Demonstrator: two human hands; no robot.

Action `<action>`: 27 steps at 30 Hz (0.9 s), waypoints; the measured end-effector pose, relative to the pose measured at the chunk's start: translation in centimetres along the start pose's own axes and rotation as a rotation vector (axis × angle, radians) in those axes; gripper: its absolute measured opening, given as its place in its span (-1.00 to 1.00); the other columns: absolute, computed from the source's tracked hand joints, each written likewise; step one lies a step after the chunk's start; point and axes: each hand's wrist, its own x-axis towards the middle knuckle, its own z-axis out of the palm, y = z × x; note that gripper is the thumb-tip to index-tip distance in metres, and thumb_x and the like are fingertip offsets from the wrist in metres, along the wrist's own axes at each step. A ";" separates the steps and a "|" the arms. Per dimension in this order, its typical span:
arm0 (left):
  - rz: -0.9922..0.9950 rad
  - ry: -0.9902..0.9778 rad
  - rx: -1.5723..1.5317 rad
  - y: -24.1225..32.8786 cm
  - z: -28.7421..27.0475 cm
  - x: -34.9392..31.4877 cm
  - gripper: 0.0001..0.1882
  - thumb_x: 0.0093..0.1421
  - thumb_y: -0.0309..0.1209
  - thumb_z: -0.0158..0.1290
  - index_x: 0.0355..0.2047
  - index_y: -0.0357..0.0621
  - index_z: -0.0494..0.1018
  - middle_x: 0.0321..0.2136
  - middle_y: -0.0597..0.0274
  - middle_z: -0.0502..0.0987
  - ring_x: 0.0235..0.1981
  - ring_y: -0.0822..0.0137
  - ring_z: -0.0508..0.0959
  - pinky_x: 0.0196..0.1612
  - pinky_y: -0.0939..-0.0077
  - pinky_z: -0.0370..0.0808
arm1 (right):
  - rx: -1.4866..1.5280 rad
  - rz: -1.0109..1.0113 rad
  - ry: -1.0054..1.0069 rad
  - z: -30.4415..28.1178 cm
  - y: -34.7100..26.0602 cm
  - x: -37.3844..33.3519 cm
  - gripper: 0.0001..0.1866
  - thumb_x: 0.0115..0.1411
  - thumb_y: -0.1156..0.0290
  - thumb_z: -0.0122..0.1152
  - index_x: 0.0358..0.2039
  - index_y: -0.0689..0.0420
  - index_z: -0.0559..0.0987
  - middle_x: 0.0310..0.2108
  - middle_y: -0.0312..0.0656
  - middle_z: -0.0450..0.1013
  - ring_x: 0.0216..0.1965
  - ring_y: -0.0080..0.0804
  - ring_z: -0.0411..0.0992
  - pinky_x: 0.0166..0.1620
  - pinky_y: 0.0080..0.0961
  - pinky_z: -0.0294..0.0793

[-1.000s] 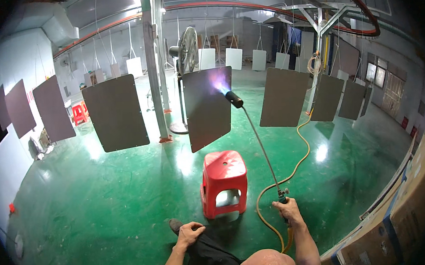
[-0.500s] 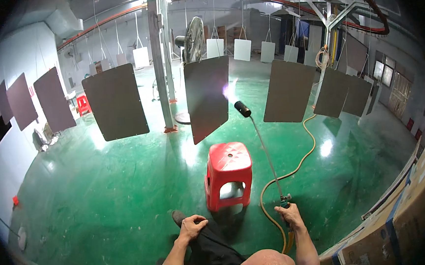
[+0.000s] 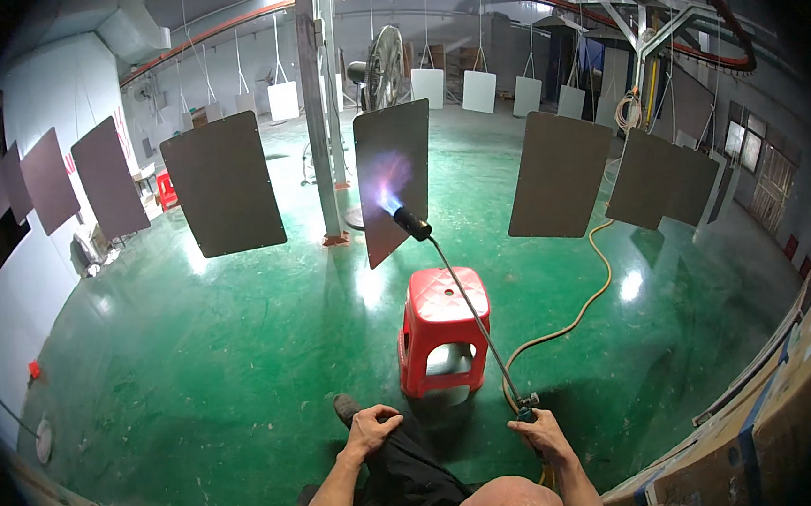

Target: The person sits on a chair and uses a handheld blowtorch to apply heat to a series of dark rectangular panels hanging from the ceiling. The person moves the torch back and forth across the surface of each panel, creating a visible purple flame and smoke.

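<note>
My right hand is closed round the handle of a gas torch, just below its valve. The long thin metal tube slants up and left to a black burner head. From that head a blue-violet flame plays on the lower middle of a dark grey panel, which has rounded corners and hangs ahead of me. My left hand rests on my dark-trousered knee, its fingers curled together and nothing in them.
A red plastic stool stands on the green floor beneath the torch tube. The tan hose snakes across the floor at right. More dark panels hang either side, near a steel post. Cardboard lines the right edge.
My right hand has shifted slightly left, swinging the burner head left and a little down. The flame has moved from the panel's right edge onto its face. My left hand stays on the knee.
</note>
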 end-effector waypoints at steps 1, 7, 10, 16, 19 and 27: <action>0.008 0.002 0.006 -0.1 0.0 0.0 -0.61 0.08 -0.15 0.23 -0.22 -0.20 0.61 -0.30 0.10 0.66 -0.24 0.27 0.63 -0.09 0.42 0.50 | -0.005 -0.014 -0.002 0.2 -0.9 -0.1 -0.66 0.02 0.23 0.45 -0.54 0.07 0.42 -0.71 -0.43 0.27 -0.71 -0.66 0.19 -0.64 -0.60 0.13; -0.021 -0.005 0.022 0.7 0.0 0.1 -0.64 0.10 -0.19 0.22 -0.22 -0.22 0.60 -0.27 0.06 0.65 -0.20 0.26 0.64 -0.05 0.43 0.50 | 0.030 -0.093 0.109 0.8 -3.6 2.0 -0.73 0.04 0.28 0.42 -0.48 0.13 0.49 -0.66 -0.42 0.32 -0.68 -0.67 0.21 -0.61 -0.61 0.15; -0.026 0.009 -0.004 0.2 0.0 -0.2 -0.64 0.10 -0.19 0.22 -0.21 -0.21 0.60 -0.27 0.06 0.65 -0.20 0.26 0.63 -0.05 0.43 0.50 | 0.063 -0.087 0.108 1.1 -3.6 3.2 -0.74 0.04 0.31 0.41 -0.47 0.15 0.50 -0.66 -0.42 0.34 -0.65 -0.67 0.23 -0.59 -0.61 0.18; -0.020 0.012 -0.027 0.6 -0.4 -0.5 -0.64 0.11 -0.20 0.21 -0.21 -0.22 0.60 -0.27 0.05 0.65 -0.20 0.26 0.63 -0.06 0.42 0.51 | 0.030 -0.030 0.079 1.2 -1.4 3.2 -0.71 0.07 0.28 0.40 -0.44 0.16 0.46 -0.62 -0.42 0.30 -0.61 -0.65 0.24 -0.56 -0.58 0.19; 0.021 0.032 -0.014 0.0 -0.4 -0.6 -0.63 0.11 -0.18 0.22 -0.20 -0.21 0.60 -0.28 0.10 0.65 -0.21 0.29 0.63 -0.07 0.44 0.50 | 0.045 0.003 0.084 2.0 -1.6 2.1 -0.72 0.06 0.30 0.39 -0.45 0.16 0.46 -0.62 -0.43 0.31 -0.61 -0.66 0.23 -0.56 -0.58 0.18; 0.053 0.025 -0.025 0.0 -0.2 -0.6 -0.62 0.10 -0.17 0.22 -0.20 -0.22 0.59 -0.25 0.06 0.63 -0.18 0.24 0.61 -0.04 0.42 0.49 | 0.137 -0.171 0.179 1.2 -5.3 4.9 -0.75 0.03 0.32 0.39 -0.54 0.11 0.47 -0.68 -0.46 0.30 -0.69 -0.67 0.23 -0.63 -0.59 0.18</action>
